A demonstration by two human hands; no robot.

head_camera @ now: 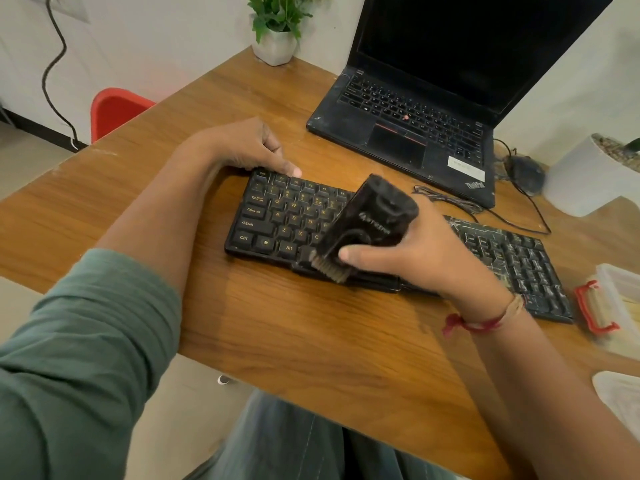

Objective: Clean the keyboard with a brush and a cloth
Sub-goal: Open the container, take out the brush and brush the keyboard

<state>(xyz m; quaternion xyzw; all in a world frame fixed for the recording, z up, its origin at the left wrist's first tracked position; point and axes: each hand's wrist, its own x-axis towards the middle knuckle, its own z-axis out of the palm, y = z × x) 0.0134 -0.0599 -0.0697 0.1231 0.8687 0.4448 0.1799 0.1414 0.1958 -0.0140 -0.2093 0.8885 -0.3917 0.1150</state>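
The person sits at a brown wood-grain bench [311, 341], and the long black keyboard with yellowish key legends [287, 216] lies slantwise on it near the front edge, within easy reach of both arms. The left hand [249, 145] is at the keyboard's far left corner. Its fingers are curled in and the thumb lies along the top edge by the Esc key, gripping that corner, most likely to keep the light board from sliding under the strokes. The right hand [426, 251] is wrapped around a chunky black block-shaped brush [367, 220], with the thumb across its near face and the fingers behind it. The brush is tilted so that its short pale bristles [327, 270] point down and meet the bottom key row close to the space bar. That angle seems meant to sweep dust forward, off the keys. The right half of the keyboard shows pale streaks and looks as though it needs work.

The bench top is smooth and glossy, so crumbs should wipe off it easily. Behind the keyboard stands an open black laptop with a dark screen [433, 109], and a dark mouse [524, 173] lies beside it with its thin cable. A small white square pot of green leaves [275, 46] sits in the far corner, and a round white pot [585, 178] sits at the right. A clear plastic box with a red clip [616, 299] rests near the right edge. Nearer still there is a pale soft-looking thing [620, 396], perhaps the cloth, though it is cut off. A red plastic chair [116, 110] stands beyond the bench by a white wall.
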